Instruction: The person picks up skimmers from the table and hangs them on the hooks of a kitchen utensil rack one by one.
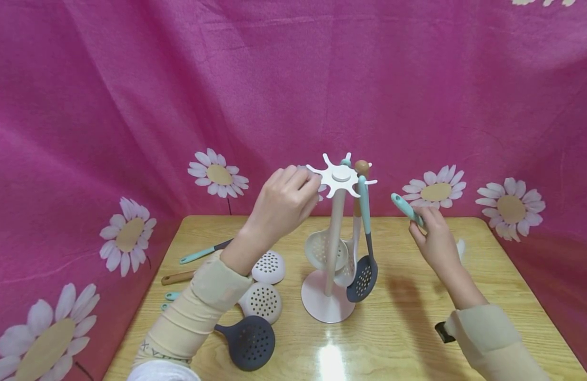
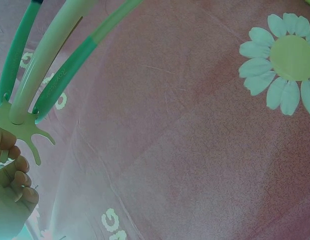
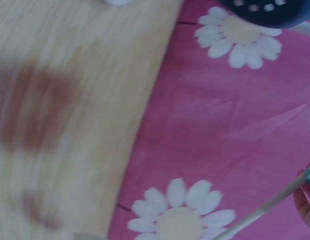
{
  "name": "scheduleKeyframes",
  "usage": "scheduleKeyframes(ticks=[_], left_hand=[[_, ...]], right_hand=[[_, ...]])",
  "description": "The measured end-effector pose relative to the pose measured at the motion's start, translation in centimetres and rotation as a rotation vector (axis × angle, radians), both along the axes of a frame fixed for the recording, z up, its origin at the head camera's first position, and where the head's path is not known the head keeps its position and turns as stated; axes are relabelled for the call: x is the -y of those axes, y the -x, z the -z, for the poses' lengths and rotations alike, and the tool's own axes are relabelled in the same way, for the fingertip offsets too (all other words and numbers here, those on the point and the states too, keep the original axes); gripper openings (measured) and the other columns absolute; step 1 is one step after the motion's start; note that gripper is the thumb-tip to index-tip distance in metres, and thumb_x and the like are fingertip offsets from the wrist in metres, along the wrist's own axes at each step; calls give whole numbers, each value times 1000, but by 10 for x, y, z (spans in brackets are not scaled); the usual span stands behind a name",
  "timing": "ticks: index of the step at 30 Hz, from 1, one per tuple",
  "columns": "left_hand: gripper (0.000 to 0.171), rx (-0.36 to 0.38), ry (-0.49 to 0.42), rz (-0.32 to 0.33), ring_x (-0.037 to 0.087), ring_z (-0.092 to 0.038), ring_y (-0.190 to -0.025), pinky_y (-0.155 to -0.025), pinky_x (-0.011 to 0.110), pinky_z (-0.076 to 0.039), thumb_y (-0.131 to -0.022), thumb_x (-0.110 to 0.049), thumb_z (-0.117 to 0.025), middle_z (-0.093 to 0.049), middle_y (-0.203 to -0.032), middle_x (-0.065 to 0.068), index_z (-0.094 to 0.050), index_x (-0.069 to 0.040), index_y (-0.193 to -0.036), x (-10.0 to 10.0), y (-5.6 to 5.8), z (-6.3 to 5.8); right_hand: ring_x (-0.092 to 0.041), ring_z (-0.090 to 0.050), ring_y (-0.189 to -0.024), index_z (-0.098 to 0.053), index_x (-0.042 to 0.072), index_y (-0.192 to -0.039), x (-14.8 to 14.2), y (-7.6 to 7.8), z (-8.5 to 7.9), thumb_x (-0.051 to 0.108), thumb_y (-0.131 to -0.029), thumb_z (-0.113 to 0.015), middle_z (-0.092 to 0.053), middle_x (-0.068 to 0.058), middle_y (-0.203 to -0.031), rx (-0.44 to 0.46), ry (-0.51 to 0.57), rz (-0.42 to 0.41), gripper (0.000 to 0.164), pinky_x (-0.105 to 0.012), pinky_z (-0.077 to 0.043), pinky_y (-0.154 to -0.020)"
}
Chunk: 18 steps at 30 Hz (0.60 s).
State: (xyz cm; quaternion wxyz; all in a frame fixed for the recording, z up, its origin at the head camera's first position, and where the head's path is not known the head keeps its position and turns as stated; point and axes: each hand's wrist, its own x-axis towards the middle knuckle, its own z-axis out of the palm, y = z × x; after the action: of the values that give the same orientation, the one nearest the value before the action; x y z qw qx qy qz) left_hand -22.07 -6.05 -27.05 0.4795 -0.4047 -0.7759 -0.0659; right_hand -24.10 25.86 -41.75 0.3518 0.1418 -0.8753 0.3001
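A white utensil stand (image 1: 338, 238) with a hooked top rises from the table. My left hand (image 1: 290, 198) pinches one of its hook arms at the left of the top; in the left wrist view the fingers (image 2: 22, 177) curl at the hooks. My right hand (image 1: 436, 238), apart from the stand on the right, grips a utensil with a turquoise handle (image 1: 404, 206). Its pale shaft (image 3: 265, 207) shows in the right wrist view; the head is mostly hidden. From the stand hang a dark skimmer (image 1: 362, 280), a pale skimmer (image 1: 317, 250) and a white utensil with a wooden handle (image 1: 361, 168).
Left of the stand lie a dark skimmer (image 1: 251, 344), a cream skimmer (image 1: 262, 302) and a white skimmer (image 1: 268, 267). Turquoise handles (image 1: 198, 255) and a wooden handle (image 1: 176, 278) lie farther left. A pink flowered cloth (image 1: 284, 95) surrounds the wooden table (image 1: 384, 338).
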Motion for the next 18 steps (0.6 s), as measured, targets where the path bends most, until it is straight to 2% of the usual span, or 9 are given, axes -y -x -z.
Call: scheduleKeyframes(ticks=[5,12,18], left_hand=[[2,-4,-4,-1,19,-45,-62,-54,25,-34,-79,-5,-57,-52,-71,5,-58,-5,-81,0,0,1],[5,-8,-4,-1,19,-46,-63,-54,25,-35,-77,-5,-61,-52,-72,4,-58,-5,-81,0,1,2],[3,-2,1,-2,19,-46,-63,-54,25,-35,-79,-5,-59,-52,-72,4,-59,-5,-82,-1,1,2]], right_hand=[[-25,-49,-76,-56,-3,-99,8,-7,-15,-7,-76,-59,-53,-17,-86,-55,16,-8,24,-36,-41,-68],[-24,-53,-77,-56,-4,-99,20,-20,-35,-7,-76,-57,-54,-14,-85,-71,41,-20,23,-8,-34,-68],[-25,-53,-73,-55,-7,-99,29,-32,-51,-6,-76,-57,-54,-15,-81,-100,30,-34,24,-5,-34,-60]])
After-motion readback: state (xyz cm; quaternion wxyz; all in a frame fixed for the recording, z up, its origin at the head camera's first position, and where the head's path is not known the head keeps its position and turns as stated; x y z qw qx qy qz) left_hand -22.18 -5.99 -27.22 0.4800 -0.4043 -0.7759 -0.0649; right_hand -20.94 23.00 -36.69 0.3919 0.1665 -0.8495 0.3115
